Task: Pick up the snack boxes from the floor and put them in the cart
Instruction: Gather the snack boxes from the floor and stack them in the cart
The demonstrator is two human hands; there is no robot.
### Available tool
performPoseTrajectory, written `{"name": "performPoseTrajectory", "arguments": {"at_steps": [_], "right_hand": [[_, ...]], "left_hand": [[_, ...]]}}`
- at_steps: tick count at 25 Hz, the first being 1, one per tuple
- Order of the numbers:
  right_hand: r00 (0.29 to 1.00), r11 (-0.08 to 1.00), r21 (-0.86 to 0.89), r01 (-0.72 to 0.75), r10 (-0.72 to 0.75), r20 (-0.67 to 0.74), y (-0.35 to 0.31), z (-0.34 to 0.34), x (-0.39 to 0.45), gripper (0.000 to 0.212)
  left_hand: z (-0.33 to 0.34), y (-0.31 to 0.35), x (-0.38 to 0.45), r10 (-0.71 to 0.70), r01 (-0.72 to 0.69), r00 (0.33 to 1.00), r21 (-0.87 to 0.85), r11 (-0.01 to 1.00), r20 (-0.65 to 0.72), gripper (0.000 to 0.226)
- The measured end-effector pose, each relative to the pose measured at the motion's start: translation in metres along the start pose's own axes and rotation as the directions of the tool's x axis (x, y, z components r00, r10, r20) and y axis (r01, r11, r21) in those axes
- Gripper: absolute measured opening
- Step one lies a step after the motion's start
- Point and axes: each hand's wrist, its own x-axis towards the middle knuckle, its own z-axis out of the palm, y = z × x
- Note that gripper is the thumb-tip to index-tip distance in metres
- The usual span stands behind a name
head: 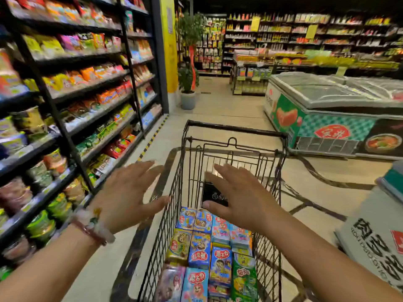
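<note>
We are looking down into one black wire cart, and we are counting about twelve snack boxes lying flat in its basket, packed side by side in rows; some are blue, one or two green, one yellowish, and the nearest ones are running out of view at the bottom edge, so the count is not certain; a dark flat panel is sitting against the cart's far wall just beyond the boxes. We are holding two hands out above the cart; the left hand is hovering over the cart's left rim with its fingers spread wide and gripping nothing; the right hand is hovering over the basket, its fingers straight and apart, also carrying nothing. One stocked shelf unit is standing to the left; two chest freezers are standing to the right.
</note>
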Motion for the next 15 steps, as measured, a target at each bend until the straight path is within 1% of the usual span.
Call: {"name": "performPoseTrajectory", "arguments": {"at_steps": [1, 3, 5, 6, 8, 9, 11, 15], "right_hand": [[0.999, 0.999, 0.006, 0.037, -0.037, 0.026, -0.007, -0.002, -0.009, 0.1], [0.993, 0.993, 0.022, 0.117, -0.117, 0.021, -0.021, -0.01, -0.023, 0.099], [0.981, 0.98, 0.033, 0.195, -0.196, 0.002, -0.041, -0.017, -0.033, 0.1], [0.972, 0.972, 0.035, 0.234, -0.234, -0.013, -0.052, -0.019, -0.036, 0.102], [0.946, 0.945, 0.041, 0.324, -0.323, -0.021, -0.08, -0.025, -0.042, 0.102], [0.928, 0.927, 0.04, 0.374, -0.373, -0.015, -0.099, -0.029, -0.045, 0.099], [0.889, 0.888, 0.043, 0.458, -0.458, -0.01, -0.135, -0.036, -0.051, 0.097], [0.78, 0.78, 0.037, 0.625, -0.623, -0.06, -0.221, -0.048, -0.066, 0.092]], "left_hand": [[-0.006, 0.001, -0.019, -0.039, 0.038, 0.999, 0.029, 0.999, 0.011, 0.105], [-0.02, 0.005, -0.059, -0.121, 0.119, 0.992, 0.088, 0.989, 0.018, 0.109], [-0.039, 0.011, -0.105, -0.242, 0.238, 0.97, 0.119, 0.964, 0.021, 0.115], [-0.049, 0.014, -0.127, -0.284, 0.279, 0.959, 0.136, 0.951, 0.019, 0.12], [-0.065, 0.014, -0.17, -0.353, 0.347, 0.936, 0.183, 0.92, 0.002, 0.122], [-0.072, 0.013, -0.194, -0.396, 0.391, 0.918, 0.195, 0.899, -0.014, 0.12], [-0.086, 0.01, -0.238, -0.474, 0.471, 0.88, 0.201, 0.859, -0.04, 0.11], [-0.115, 0.006, -0.337, -0.609, 0.612, 0.788, 0.221, 0.759, -0.092, 0.109]]}}
